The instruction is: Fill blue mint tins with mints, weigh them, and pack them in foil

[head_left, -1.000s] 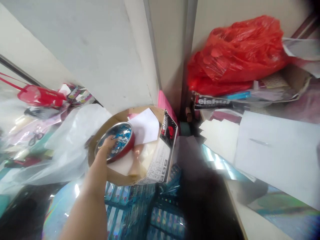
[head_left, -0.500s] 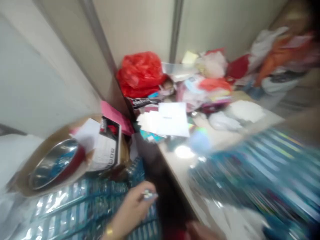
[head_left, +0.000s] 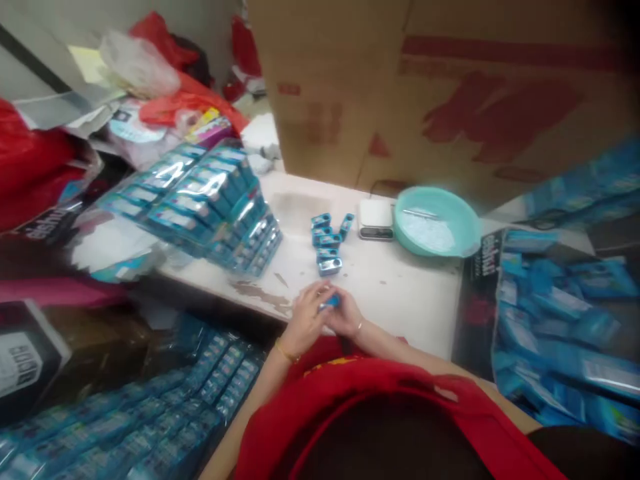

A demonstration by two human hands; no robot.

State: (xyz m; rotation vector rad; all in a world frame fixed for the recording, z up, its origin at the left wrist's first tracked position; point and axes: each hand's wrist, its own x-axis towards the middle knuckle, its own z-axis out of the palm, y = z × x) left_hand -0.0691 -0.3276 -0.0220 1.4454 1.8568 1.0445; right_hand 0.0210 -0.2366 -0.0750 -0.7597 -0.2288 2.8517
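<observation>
We take the white table (head_left: 400,300) as our landmark. At its near edge, our left hand (head_left: 306,321) and right hand (head_left: 345,317) meet, fingers curled around one small blue piece (head_left: 330,303) held between them; it sits just above the table top, pinched from both sides, with the left fingers over its left end and the right fingers under and behind its right end. The picture is blurred, so we cannot tell how the piece is shaped beyond being small and blue. A thin bracelet (head_left: 285,351) circles our left wrist, close to the table's front edge. Further in on the table, just beyond our hands, lies a small cluster of blue pieces (head_left: 327,240) of the same colour, apart from the one we grip. To the right of that cluster, near the table's far side, rests a white scale (head_left: 376,219), and touching or just beside it a mint-green bowl (head_left: 436,221). On the table's left part stands a tilted stack of blue packs (head_left: 200,207) wrapped in clear film. Behind the table rises a large cardboard box (head_left: 450,87) with red print. Off the table's right end a black box (head_left: 550,320) holds many blue packets. Below the table's left front edge lie more rows of blue packs (head_left: 150,413).
</observation>
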